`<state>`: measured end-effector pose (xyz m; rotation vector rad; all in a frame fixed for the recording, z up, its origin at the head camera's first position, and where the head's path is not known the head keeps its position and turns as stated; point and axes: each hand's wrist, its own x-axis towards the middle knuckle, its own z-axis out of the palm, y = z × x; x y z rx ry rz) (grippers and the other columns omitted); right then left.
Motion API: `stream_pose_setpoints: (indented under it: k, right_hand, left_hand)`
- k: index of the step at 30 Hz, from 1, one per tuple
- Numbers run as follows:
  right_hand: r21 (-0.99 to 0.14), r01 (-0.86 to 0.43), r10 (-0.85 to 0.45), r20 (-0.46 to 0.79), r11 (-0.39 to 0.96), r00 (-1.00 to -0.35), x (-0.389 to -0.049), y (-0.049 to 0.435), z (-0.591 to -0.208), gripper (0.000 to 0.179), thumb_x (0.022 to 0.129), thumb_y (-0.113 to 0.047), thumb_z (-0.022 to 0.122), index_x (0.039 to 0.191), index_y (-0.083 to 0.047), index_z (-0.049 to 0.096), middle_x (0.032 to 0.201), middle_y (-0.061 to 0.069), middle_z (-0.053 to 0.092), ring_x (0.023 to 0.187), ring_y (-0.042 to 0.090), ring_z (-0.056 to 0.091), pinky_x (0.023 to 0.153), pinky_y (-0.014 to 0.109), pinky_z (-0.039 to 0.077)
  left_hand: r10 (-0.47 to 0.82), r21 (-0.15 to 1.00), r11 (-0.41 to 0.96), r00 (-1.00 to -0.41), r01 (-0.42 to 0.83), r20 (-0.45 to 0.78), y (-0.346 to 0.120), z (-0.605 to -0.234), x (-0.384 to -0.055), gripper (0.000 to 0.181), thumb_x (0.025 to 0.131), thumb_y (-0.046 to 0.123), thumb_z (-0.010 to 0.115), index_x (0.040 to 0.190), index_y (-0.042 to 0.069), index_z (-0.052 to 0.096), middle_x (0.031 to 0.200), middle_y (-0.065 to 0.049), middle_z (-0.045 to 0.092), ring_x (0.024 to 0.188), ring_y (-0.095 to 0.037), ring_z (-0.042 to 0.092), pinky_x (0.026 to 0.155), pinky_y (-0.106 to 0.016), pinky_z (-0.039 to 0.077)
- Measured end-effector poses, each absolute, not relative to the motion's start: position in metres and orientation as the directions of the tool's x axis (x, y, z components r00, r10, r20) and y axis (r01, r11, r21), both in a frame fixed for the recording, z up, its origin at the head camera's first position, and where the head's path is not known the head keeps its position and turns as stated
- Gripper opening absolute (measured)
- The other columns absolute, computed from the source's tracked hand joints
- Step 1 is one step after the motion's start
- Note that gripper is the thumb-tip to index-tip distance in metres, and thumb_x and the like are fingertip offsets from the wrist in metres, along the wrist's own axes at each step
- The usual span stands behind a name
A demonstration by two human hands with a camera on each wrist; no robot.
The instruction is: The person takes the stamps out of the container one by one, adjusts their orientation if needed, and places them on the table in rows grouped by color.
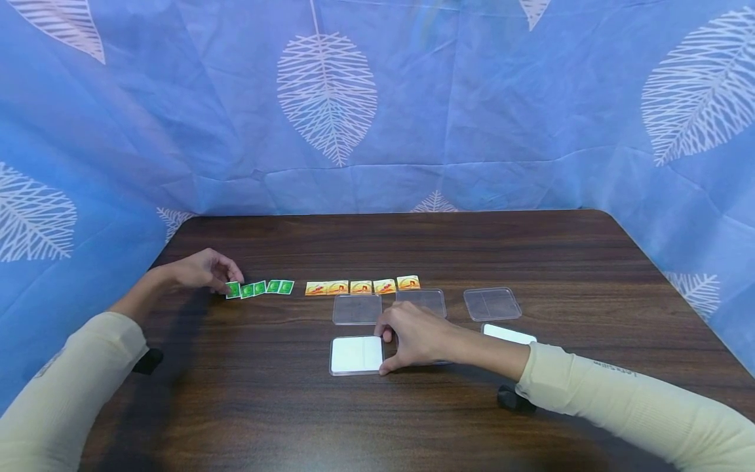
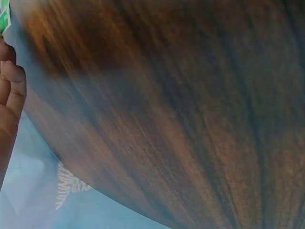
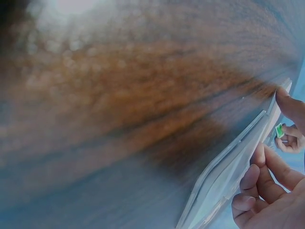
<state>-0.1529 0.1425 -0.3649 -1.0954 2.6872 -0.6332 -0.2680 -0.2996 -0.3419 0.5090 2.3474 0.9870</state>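
My left hand (image 1: 208,270) reaches to the far left, its fingertips pinching a small green picture card (image 1: 233,290) at the end of a row of similar green cards (image 1: 259,287). In the left wrist view, only the curled fingers and a bit of green show at the edge. My right hand (image 1: 415,333) grips the right edge of a clear flat case with a white insert (image 1: 354,355), thumb at the near corner and fingertip at the far one. Beneath this hand lies a second flat case (image 3: 233,162), mostly hidden from the head view.
A row of orange picture cards (image 1: 361,287) continues right of the green ones. Clear lids (image 1: 357,309) lie behind the cases, one (image 1: 492,304) farther right. Another white-filled case (image 1: 508,333) sits partly behind my right forearm. Patterned blue cloth (image 1: 413,98) hangs beyond the table.
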Motion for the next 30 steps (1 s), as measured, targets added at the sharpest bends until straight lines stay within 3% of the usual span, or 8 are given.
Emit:
stream_pose_setpoints:
  k: [8, 15, 23, 30]
  right_hand:
    - [-0.452, -0.632, -0.709, -0.001, 0.63, -0.706, -0.1524, 0.1401, -0.3653, 0.039, 0.07, -0.035, 0.098, 0.089, -0.013, 0.071, 0.077, -0.011, 0.054, 0.076, 0.006, 0.048, 0.068, 0.025, 0.045]
    - [-0.446, -0.63, -0.706, -0.006, 0.636, -0.708, -0.1516, 0.1387, -0.3647, 0.04, 0.069, -0.035, 0.098, 0.089, -0.013, 0.072, 0.077, -0.011, 0.054, 0.078, 0.007, 0.049, 0.069, 0.026, 0.046]
    - [-0.445, -0.633, -0.709, -0.005, 0.633, -0.705, -0.1519, 0.1376, -0.3639, 0.039, 0.069, -0.034, 0.098, 0.089, -0.012, 0.072, 0.077, -0.011, 0.054, 0.077, 0.007, 0.048, 0.069, 0.026, 0.046]
    - [-0.434, -0.627, -0.701, -0.015, 0.647, -0.713, -0.1518, 0.1367, -0.3625, 0.039, 0.069, -0.034, 0.098, 0.089, -0.013, 0.072, 0.077, -0.01, 0.054, 0.078, 0.008, 0.049, 0.069, 0.027, 0.046]
  left_hand:
    - [0.492, 0.699, 0.706, -0.787, 0.112, -0.372, -0.3052, -0.3485, -0.27, 0.022, 0.087, -0.01, 0.073, 0.108, -0.012, 0.069, 0.089, -0.006, 0.067, 0.073, -0.015, 0.058, 0.063, -0.031, 0.051]
    - [0.511, 0.671, 0.721, -0.785, 0.171, -0.349, -0.3041, -0.3477, -0.2706, 0.021, 0.084, -0.012, 0.072, 0.105, -0.012, 0.069, 0.086, -0.01, 0.066, 0.07, -0.015, 0.059, 0.061, -0.03, 0.051]
    - [0.524, 0.652, 0.727, -0.789, 0.218, -0.321, -0.3015, -0.3463, -0.2706, 0.021, 0.082, -0.013, 0.073, 0.103, -0.009, 0.069, 0.091, -0.007, 0.061, 0.065, -0.015, 0.053, 0.057, -0.028, 0.045]
    - [0.535, 0.655, 0.718, -0.789, 0.236, -0.302, -0.2989, -0.3459, -0.2707, 0.024, 0.08, -0.017, 0.073, 0.101, -0.009, 0.066, 0.095, -0.011, 0.059, 0.069, -0.017, 0.052, 0.06, -0.028, 0.047]
